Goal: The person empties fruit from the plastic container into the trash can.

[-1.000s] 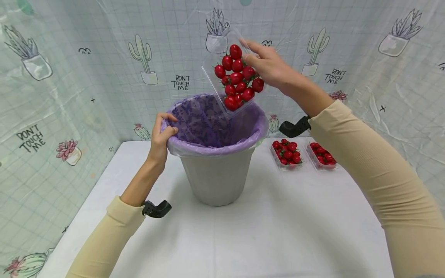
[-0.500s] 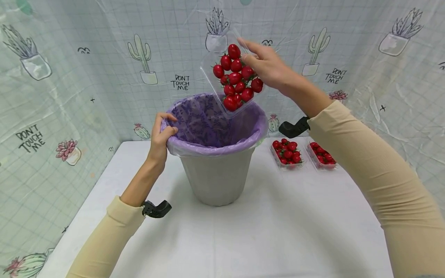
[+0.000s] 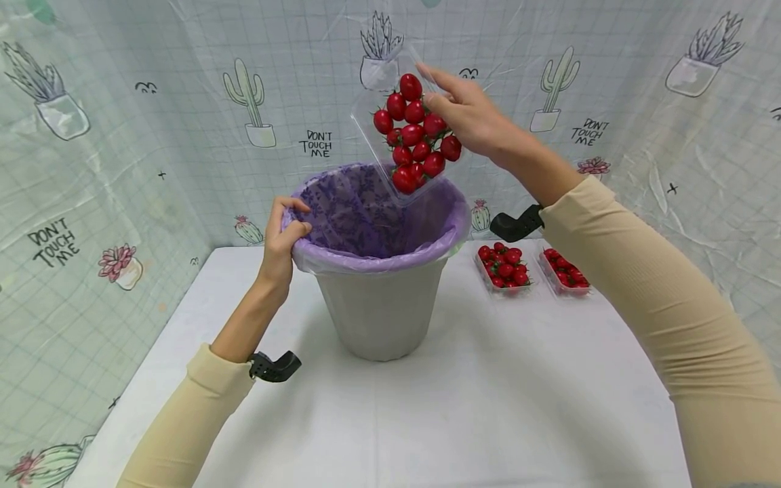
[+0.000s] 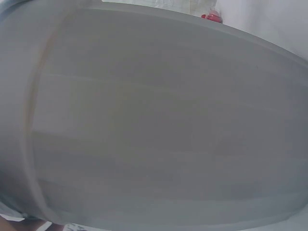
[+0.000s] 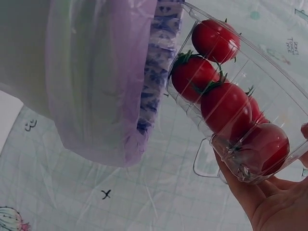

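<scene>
A grey bin [image 4: 168, 115] lies across nearly the whole view, its smooth, curved wall very close to the camera. Toward the left, 1 brownish line [image 4: 31, 108] bows down the surface. Past the upper edge show a pale sheet [image 4: 180, 5], 1 small red cluster [image 4: 212, 17] (too tiny to make out clearly) and the white counter [image 4: 274, 19]. Unclear dark patches [image 4: 30, 224] sit at lower left.
</scene>
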Tool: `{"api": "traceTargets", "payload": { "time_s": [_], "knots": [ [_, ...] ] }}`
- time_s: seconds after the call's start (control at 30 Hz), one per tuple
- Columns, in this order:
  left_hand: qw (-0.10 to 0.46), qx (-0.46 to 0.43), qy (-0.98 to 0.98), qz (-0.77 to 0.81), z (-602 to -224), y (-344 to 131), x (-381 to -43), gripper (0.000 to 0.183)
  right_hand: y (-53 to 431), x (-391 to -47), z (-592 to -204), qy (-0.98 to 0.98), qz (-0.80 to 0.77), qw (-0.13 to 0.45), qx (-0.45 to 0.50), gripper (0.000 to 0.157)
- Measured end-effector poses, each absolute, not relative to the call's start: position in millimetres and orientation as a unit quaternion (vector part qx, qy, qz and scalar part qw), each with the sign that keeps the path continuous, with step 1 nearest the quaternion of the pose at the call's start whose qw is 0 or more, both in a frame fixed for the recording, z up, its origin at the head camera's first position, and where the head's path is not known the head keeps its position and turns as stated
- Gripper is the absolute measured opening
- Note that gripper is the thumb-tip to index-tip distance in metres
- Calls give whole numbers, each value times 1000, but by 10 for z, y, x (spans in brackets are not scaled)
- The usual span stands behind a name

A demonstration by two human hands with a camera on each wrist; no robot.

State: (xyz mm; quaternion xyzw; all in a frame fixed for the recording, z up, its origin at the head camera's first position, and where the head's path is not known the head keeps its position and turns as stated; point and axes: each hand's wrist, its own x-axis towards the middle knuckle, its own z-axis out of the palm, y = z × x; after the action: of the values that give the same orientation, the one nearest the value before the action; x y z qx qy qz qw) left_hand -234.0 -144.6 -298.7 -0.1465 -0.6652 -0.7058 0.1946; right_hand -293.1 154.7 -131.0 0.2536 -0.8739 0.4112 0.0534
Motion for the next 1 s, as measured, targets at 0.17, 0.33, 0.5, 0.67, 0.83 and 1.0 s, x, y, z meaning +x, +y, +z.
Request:
{"api": "traceTargets", "payload": {
  "time_s": [0.17, 0.33, 0.5, 0.67, 0.83, 1.0],
  "knots": [
    [197, -146, -666, -705, -2989, -1444, -2338, 27, 1551, -2934, -1322, -871, 414, 55, 260, 55],
    [197, -145, -666, -704, -2986, -1441, -2338, 28, 1560, -2941, -1339, -868, 416, 57, 265, 55],
    [195, -147, -665, -706, -2981, -1437, -2339, 28, 1561, -2946, -1344, -867, 416, 61, 267, 56],
    [195, -147, -665, -705, -2979, -1436, -2334, 27, 1545, -2942, -1331, -867, 415, 68, 268, 55],
    [192, -151, -668, -703, -2976, -1436, -2327, 25, 1542, -2939, -1324, -867, 413, 71, 271, 55],
    [191, -151, -669, -702, -2975, -1428, -2321, 25, 1551, -2941, -1329, -862, 415, 74, 280, 55]
  ]
}}
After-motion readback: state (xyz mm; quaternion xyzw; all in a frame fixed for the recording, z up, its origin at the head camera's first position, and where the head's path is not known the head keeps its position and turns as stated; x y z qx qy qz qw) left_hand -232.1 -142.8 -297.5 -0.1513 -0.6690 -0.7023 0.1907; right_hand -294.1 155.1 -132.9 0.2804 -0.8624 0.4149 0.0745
